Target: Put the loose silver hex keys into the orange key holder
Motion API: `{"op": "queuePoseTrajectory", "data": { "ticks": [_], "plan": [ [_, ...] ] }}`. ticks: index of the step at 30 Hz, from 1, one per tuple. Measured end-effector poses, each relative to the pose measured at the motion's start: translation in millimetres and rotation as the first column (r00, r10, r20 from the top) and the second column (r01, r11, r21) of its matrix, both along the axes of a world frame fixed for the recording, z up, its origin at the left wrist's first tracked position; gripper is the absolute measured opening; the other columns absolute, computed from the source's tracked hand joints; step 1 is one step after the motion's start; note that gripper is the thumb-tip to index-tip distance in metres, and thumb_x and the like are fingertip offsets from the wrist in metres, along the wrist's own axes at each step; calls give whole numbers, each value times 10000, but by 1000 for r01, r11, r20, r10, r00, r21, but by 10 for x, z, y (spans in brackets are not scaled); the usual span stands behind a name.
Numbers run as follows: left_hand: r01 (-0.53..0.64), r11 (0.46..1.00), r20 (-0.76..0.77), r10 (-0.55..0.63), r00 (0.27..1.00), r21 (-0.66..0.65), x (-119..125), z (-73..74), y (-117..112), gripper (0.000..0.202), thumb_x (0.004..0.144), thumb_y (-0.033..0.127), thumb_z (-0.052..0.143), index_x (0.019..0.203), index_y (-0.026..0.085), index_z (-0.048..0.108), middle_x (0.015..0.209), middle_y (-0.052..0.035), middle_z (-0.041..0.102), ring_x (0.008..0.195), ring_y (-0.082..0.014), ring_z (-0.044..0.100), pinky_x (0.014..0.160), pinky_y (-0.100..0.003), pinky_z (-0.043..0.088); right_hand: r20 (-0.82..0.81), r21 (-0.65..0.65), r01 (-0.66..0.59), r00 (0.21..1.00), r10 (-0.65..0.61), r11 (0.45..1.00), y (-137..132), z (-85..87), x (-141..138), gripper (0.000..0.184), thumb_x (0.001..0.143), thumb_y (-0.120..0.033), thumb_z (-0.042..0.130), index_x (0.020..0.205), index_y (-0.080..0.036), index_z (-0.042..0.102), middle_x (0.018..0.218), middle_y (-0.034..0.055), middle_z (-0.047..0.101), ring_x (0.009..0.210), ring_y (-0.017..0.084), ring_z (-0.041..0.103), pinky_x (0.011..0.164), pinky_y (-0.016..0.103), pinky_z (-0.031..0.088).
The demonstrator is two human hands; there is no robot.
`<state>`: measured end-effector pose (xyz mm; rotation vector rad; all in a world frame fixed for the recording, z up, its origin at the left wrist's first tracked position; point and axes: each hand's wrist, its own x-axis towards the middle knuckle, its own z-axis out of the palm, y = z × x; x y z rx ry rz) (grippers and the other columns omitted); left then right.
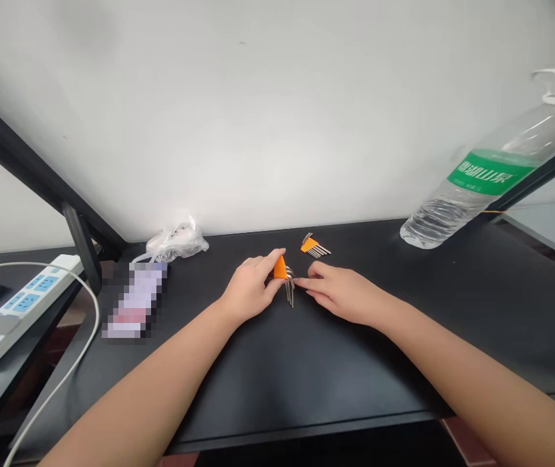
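My left hand is closed around the orange holder of a hex key set, thumb on the near side and fingers on the far side. Several metal hex keys stick out of it, their bent ends curving to the right. My right hand has its index finger stretched out, its tip at the bent ends of these keys. Its thumb is apart from that finger, and nothing shows between them. Just beyond, a second hex key set in an orange holder lies on the black table.
A large water bottle with a green label stands at the back right. On the left lie a pixelated phone-like object and a clear plastic bag. Beyond the left edge are a power strip and a white cable. A white wall rises behind.
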<state>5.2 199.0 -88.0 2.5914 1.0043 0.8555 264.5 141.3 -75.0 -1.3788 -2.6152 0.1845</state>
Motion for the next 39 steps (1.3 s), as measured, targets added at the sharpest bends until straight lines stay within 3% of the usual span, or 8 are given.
{"op": "queuePoseTrajectory", "data": {
  "ticks": [4,8,11,15,20,25,30,39],
  "plan": [
    [-10,1000,-22,10,1000,6,-6,13,-5,556,968,281,612,1495,254,436,1004,-27,708,897,-207,665,919,-386,545,37,-15,-14,999,15,1000,-4,20,-57,387,991,-205,511,1323,-333,664,1046,49,598,729,140,579,646,272,430],
    [-14,1000,-19,14,1000,2,-3,20,-14,557,964,277,616,1492,257,440,985,-24,702,895,-207,663,914,-385,548,53,-2,48,997,-48,999,-25,66,13,193,984,-212,525,1081,-233,691,1036,53,604,669,129,567,601,279,404],
    [-9,1000,-19,9,1000,-10,1,20,-16,556,964,284,617,1491,264,440,1020,-28,706,909,-208,667,918,-389,548,91,-54,102,991,-97,993,-45,91,130,82,924,-180,569,862,-200,619,920,37,609,624,132,561,562,282,374],
    [-2,1000,-30,2,1000,-7,1,21,-12,549,962,285,616,1483,266,444,1042,-30,713,908,-203,669,911,-382,551,114,-136,169,981,-154,976,-41,128,265,146,826,-126,601,728,-208,532,761,13,593,582,141,540,537,283,340],
    [21,1000,-51,-20,998,10,13,36,-16,517,956,291,624,1450,254,476,999,-23,717,848,-190,668,892,-375,550,-142,-169,157,973,-182,973,1,229,269,115,850,-128,571,786,-221,549,732,-14,602,619,141,544,568,265,391],
    [64,998,-37,-63,997,10,44,51,-46,483,964,313,630,1423,251,495,940,-8,715,849,-190,681,901,-373,542,-438,-5,131,891,-119,991,-19,253,128,128,939,-186,557,955,-220,679,904,43,657,719,157,596,661,289,472],
    [80,997,-34,-80,996,1,65,52,-66,463,966,358,636,1399,260,506,930,-1,719,824,-186,683,852,-356,546,-469,139,186,878,-101,973,-44,192,4,168,973,-223,560,979,-224,728,898,66,675,712,180,609,650,320,476],
    [118,993,-40,-117,992,5,71,42,-69,461,979,377,622,1405,254,495,937,-1,736,869,-196,701,846,-359,531,-361,210,208,925,-122,955,-69,143,-60,242,1017,-241,514,1005,-216,755,919,75,685,729,174,626,678,325,503]
  ]
}}
